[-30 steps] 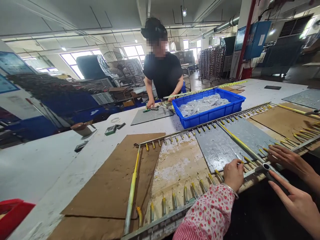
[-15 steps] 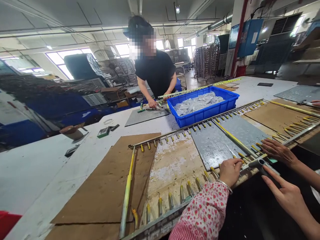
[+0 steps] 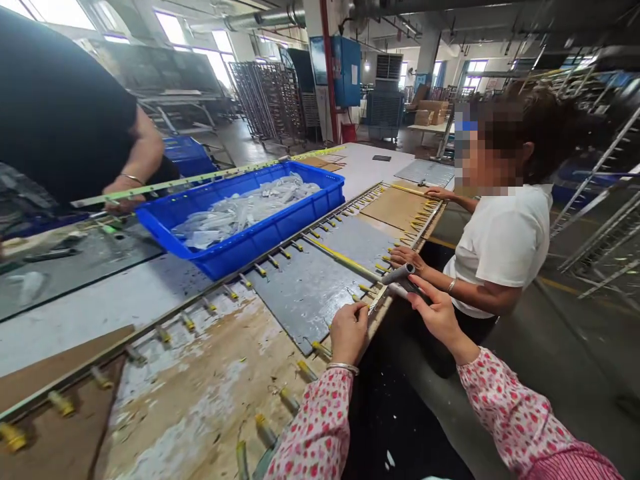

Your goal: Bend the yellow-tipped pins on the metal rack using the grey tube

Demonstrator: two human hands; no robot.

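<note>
My left hand is closed in a pinch over the near rail of a long metal frame. What the fingertips hold, if anything, is too small to make out. My right hand grips a hammer with a hollow, pipe-like grey head, held just above the rail to the right of my left hand. Short rods with yellow ends and thin wire hooks, such as this hooked rod, line the near rail. A yellow crossbar spans the frame close to both hands.
A blue crate of clear plastic pieces stands beyond the frame. Grey sheet and cardboard lie under the frame. A co-worker in white sits at right, one hand on the near rail; another in black stands across the table.
My view has swung to the right, bringing the seated co-worker into sight. The hammer stays in my right hand near the rail, and my left hand still pinches there.
</note>
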